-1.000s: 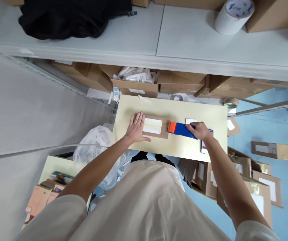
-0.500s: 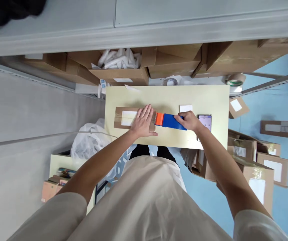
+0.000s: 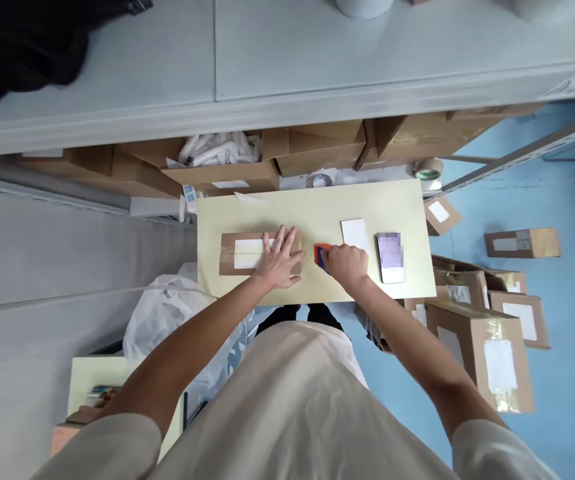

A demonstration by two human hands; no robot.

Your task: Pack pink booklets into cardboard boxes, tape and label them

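Two hands, one cardboard box [image 3: 228,254] taken as landmark. Box lies on the bench [image 3: 312,207], long axis left to right, roughly along the bench's long edge; white label [image 3: 248,254] uppermost.

On the box: left hand [image 3: 280,265], palm down and fingers spread over the right-hand end. Left grip open, bracing rather than grasping (judged).

Just beside the box, off its right end: front of an orange-and-blue tape dispenser [image 3: 321,256], a narrow strip of bare surface between the two. Dispenser sits nearly in line with the box's long axis, orange part toward the box. Body mostly hidden by the fingers; whether it touches the surface, cannot tell.

Next right of the box, past the dispenser's front: right hand [image 3: 346,263], grip closed around the dispenser. From this grip the box lies directly leftward, apart. Left hand is the nearer one to the box, being on it; right hand reaches it only across that gap.

Farther right of the box: white card [image 3: 354,233], partly behind the right hand, then a phone [image 3: 390,257], screen blurred.

Beyond the box, past the far edge: open carton [image 3: 265,175] holding white pieces.
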